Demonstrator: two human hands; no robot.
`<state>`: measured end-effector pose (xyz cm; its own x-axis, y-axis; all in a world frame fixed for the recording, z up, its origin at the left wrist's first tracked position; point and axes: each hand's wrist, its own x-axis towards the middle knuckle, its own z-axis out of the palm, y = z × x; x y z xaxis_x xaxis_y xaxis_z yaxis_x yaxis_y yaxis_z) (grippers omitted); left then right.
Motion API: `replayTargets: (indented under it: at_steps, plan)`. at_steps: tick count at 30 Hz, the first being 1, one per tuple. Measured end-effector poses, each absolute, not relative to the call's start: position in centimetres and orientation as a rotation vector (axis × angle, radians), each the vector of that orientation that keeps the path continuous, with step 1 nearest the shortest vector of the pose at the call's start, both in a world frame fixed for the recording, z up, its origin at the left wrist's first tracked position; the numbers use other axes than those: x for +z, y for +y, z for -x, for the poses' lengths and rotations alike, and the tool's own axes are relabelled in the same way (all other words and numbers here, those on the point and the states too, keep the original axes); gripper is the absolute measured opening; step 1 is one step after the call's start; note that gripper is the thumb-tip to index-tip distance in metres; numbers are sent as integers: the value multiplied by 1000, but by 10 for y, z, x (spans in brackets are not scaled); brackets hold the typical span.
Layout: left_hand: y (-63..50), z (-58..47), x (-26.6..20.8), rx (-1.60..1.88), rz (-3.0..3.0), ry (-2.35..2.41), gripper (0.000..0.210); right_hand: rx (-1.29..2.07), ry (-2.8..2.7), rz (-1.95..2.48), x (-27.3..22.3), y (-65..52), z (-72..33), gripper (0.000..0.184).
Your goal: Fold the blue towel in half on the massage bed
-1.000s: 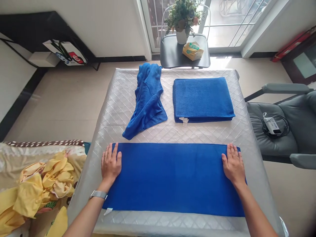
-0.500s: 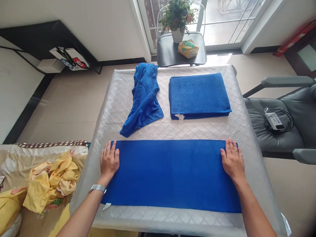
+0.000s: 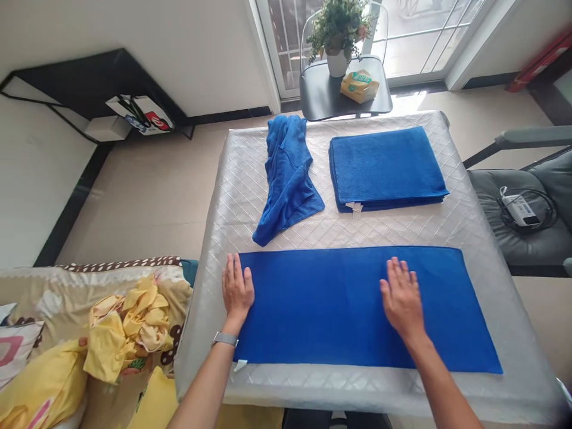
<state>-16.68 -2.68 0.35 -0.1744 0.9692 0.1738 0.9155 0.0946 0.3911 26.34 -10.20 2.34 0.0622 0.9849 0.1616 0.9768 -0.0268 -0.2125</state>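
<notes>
A blue towel lies spread flat across the near part of the table, its small white tag at the lower left corner. My left hand rests flat on its left edge, fingers stretched out. Over the right half of the towel is my right hand, fingers extended and holding nothing; whether it touches the cloth I cannot tell. Behind, a crumpled blue towel lies on the left, and a neat stack of folded blue towels with white tags sits on the right.
The table wears a silvery quilted cover. Beyond it, a black chair bears a potted plant and a tissue pack. A grey armchair holds a cabled white device. Yellow cloths lie on a bed at left.
My right hand has moved left, from the towel's right edge inward over the cloth. My left hand stays at the left edge. The whole view has shifted, so the table appears further right.
</notes>
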Motion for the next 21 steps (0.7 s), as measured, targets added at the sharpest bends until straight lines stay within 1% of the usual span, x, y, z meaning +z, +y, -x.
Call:
replayTargets:
  at_steps: [4,9,15,21]
  plan:
    - [-27,168,3,696,-1957,2201,58,142,-2091,1969,20,-85,-188,65]
    - [-28,169,3,627,-2000,2188,57,178,-2074,2014,13,-63,-162,65]
    - [-29,171,4,574,-1964,2191,56,164,-2110,2027,13,-65,-189,66]
    - [-28,168,9,526,-1961,2213,55,109,-2105,2114,12,-73,-268,65]
